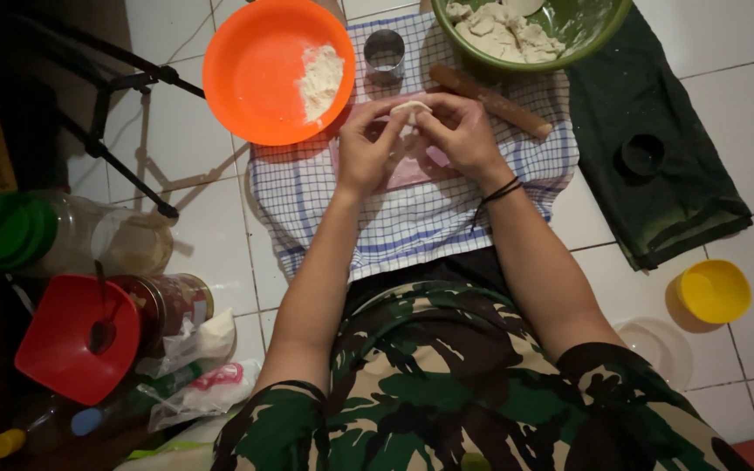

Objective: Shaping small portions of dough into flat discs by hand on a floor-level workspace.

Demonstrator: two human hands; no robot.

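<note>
My left hand (368,148) and my right hand (462,133) meet over a pink board (407,170) and pinch a small pale piece of dough (412,109) between their fingertips. The board lies on a blue-and-white checked cloth (412,218) spread on the tiled floor. Just beyond my right hand lies a wooden rolling pin (492,100). A green bowl (608,26) with lumps of dough stands at the top. An orange bowl (259,74) with a heap of flour sits at the upper left. A round metal cutter (385,54) stands between the two bowls.
A dark green cloth (665,166) with a small black cup (641,155) lies to the right. A yellow bowl (714,290) and a clear lid (661,347) sit at lower right. Jars (89,235), a red container (71,336), bags and bottles crowd the left. Black tripod legs (124,87) stand upper left.
</note>
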